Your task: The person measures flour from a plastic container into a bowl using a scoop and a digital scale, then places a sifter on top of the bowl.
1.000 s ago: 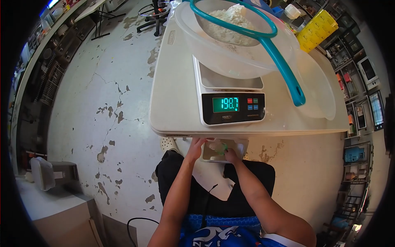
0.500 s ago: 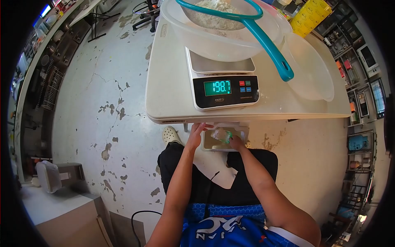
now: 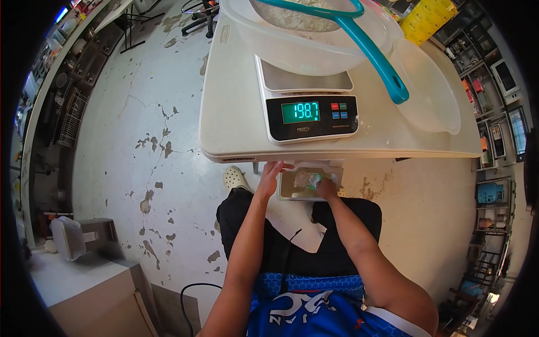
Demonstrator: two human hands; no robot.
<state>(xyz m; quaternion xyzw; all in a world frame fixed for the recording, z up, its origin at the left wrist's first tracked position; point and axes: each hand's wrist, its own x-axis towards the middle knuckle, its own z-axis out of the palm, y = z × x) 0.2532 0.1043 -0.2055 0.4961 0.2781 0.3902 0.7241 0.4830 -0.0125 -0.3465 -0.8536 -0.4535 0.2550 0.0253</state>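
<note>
Below the table edge, a clear plastic container [image 3: 287, 195] with pale powder inside sits between my knees. My left hand [image 3: 272, 178] is at its upper left corner, fingers over the rim and partly hidden by the table edge. Inside the container, my right hand [image 3: 327, 189] is closed on a small clear scoop [image 3: 306, 180] with a green tint, which seems to hold powder. On the table, a digital scale [image 3: 310, 119] reads 198.7 under a large translucent bowl [image 3: 292, 59]. A teal-handled sieve [image 3: 375, 55] holding white powder rests across the bowl.
The white table's front edge [image 3: 337, 155] overhangs my hands. A translucent lid or shallow bowl [image 3: 429, 90] lies right of the scale, and a yellow container [image 3: 428, 21] stands behind. Shelves [image 3: 494, 196] line the right side; a counter [image 3: 84, 286] is at lower left.
My right hand and the scoop have shifted slightly within the container. The view has tilted a little; the scale reading is the same, and my left hand keeps its place at the rim.
</note>
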